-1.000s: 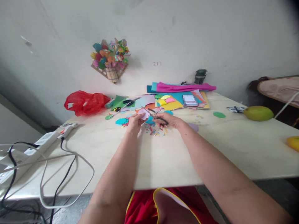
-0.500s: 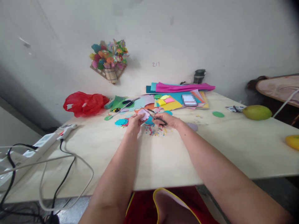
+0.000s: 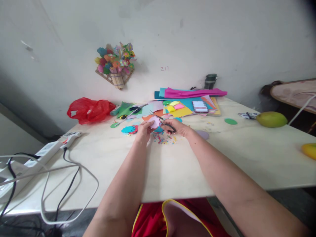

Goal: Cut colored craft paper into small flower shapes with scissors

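Observation:
My left hand (image 3: 145,130) pinches a pale lilac paper disc (image 3: 154,122) with a scalloped edge. Wrapped round the dark handles of a pair of scissors (image 3: 169,127) is my right hand (image 3: 179,127); the blades lie close by the disc's right edge. Beneath the two hands, a blue paper disc (image 3: 158,129) is partly hidden. Tiny coloured paper scraps (image 3: 164,139) are scattered on the table just in front. To the left of my left hand, blue and red scalloped paper shapes (image 3: 128,129) lie in a small pile.
Coloured sheets (image 3: 185,106), a magenta roll (image 3: 195,92) and a second pair of scissors (image 3: 135,108) lie at the back. A red plastic bag (image 3: 89,110) sits back left, power strips (image 3: 45,149) with cables at left. Mango-like fruit (image 3: 271,119) and a green disc (image 3: 230,121) are at right.
The lilac disc has shifted slightly right and turned in my left hand, so more of its scalloped edge shows. My right hand stays nearly in place with the scissors.

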### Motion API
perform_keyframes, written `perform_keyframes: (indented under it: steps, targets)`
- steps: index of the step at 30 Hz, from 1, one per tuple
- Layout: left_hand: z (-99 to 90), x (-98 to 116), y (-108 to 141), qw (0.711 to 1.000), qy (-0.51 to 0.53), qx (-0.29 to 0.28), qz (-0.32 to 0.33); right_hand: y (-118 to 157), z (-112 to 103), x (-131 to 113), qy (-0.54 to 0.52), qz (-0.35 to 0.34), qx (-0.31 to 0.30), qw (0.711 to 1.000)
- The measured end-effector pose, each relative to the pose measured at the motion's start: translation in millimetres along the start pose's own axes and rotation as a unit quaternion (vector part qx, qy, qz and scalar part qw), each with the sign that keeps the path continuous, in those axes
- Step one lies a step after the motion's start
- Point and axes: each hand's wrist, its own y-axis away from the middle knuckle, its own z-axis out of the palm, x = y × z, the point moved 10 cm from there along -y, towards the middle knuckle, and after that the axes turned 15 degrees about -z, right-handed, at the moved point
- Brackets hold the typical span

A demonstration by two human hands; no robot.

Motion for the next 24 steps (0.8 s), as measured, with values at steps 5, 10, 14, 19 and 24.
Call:
perform_keyframes:
  steps: [5,10,14,19,24]
  targets:
    - [1.3,-0.3,0.7,1.0,-0.003,0.001,0.0,-2.0,-0.1,2.4,0.0,-0.01,0.002,1.0]
    - [2.7,2.8,3.8,1.0,-0.011,0.007,0.017,-3.5,1.2,6.1,-0.006,-0.011,0.001,1.0]
    - [4.6,5.7,6.8,0.999,-0.019,0.018,0.038,-3.0,2.4,2.6,-0.016,-0.018,0.01,1.0]
    - [4.4,5.7,7.8,0.998,-0.026,0.038,0.046,-1.6,3.7,-2.4,-0.017,-0.02,0.022,0.999]
    - [3.0,4.2,7.3,0.997,-0.022,0.05,0.048,-2.2,5.4,-5.7,-0.014,-0.031,0.031,0.999]
